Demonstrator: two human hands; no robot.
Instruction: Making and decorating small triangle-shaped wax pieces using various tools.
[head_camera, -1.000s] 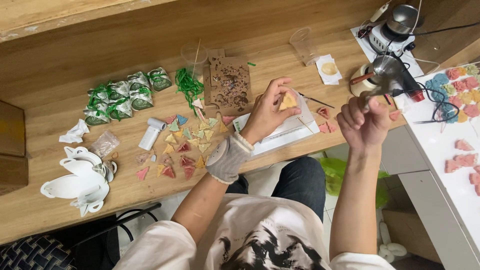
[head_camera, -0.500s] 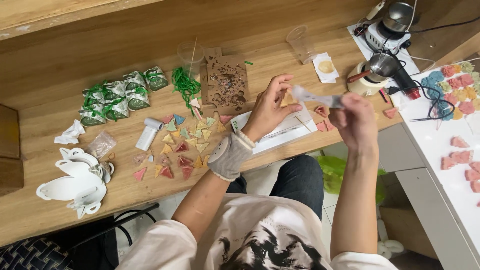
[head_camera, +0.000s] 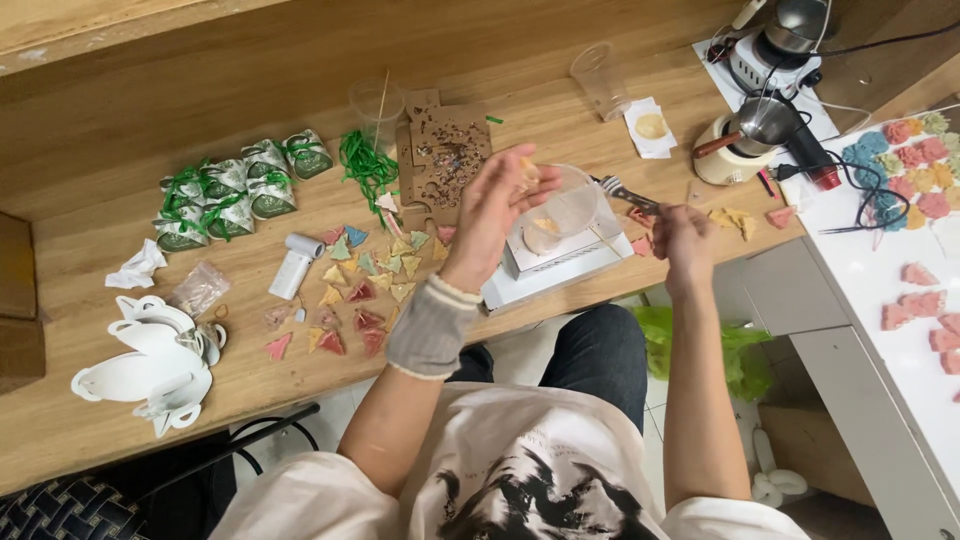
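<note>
Left hand (head_camera: 497, 205) fingers gripping clear plastic cup (head_camera: 562, 208) over white scale (head_camera: 560, 262); right hand (head_camera: 683, 232) clenched round metal tweezers (head_camera: 625, 192), wooden table (head_camera: 250, 400).

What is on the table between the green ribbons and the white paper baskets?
In the head view, between the green ribbons and the white paper baskets lie green wrapped packets, a small white tube and a clear plastic bag.

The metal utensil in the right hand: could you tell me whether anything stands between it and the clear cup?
Nothing visible does. The metal utensil in the right hand points at the clear cup, which the left hand holds over the white scale; only open air lies between them.
</note>
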